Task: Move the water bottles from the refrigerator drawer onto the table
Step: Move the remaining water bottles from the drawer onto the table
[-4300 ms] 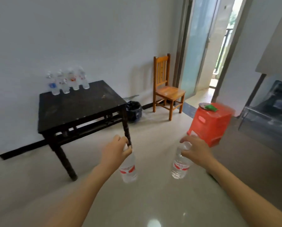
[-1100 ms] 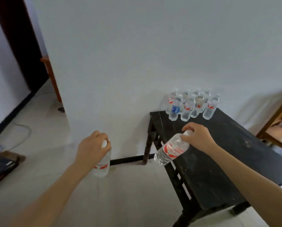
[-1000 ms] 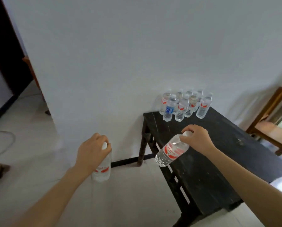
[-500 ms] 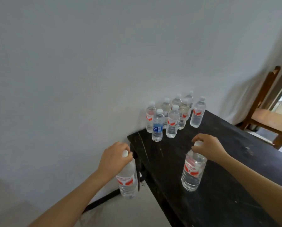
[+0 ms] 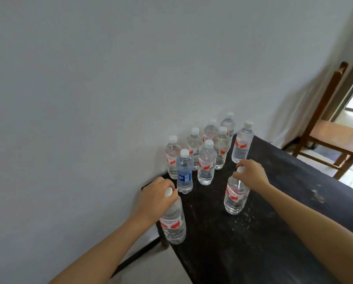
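Left hand (image 5: 154, 193) clamped cap of upright red-label bottle (image 5: 173, 222) at black table (image 5: 273, 232) left edge; right hand (image 5: 251, 174) gripped cap of second upright bottle (image 5: 236, 194) mid-table, open surface right; eight-bottle cluster (image 5: 207, 152) stood against wall (image 5: 110, 78)

Bottle cluster (image 5: 206, 152) crowds table's (image 5: 273, 232) wall corner; near surface bare.

A plain home room: bare white wall (image 5: 110, 78), dark wooden table (image 5: 273, 232), wooden chair (image 5: 333, 136) by a doorway.
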### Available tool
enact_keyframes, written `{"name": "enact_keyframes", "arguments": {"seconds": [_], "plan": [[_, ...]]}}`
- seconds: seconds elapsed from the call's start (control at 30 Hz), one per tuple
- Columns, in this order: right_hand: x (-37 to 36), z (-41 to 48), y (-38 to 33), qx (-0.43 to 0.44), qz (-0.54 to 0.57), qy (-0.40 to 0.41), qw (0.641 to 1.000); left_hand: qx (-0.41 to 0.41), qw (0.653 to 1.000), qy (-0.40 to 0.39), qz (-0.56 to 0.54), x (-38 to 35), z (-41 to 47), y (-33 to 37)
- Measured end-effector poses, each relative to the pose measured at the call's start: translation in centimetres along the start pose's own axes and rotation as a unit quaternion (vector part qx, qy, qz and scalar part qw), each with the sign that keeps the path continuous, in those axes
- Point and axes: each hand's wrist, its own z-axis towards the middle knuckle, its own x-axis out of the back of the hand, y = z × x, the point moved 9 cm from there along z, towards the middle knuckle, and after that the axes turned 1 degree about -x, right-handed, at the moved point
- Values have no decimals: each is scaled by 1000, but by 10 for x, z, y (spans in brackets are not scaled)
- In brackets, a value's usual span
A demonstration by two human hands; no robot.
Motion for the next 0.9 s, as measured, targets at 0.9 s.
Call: {"name": "enact_keyframes", "arguments": {"seconds": [0.9], "plan": [[-31, 64, -1, -28, 24, -78, 996, -43, 998, 10, -36, -56, 82, 21]]}}
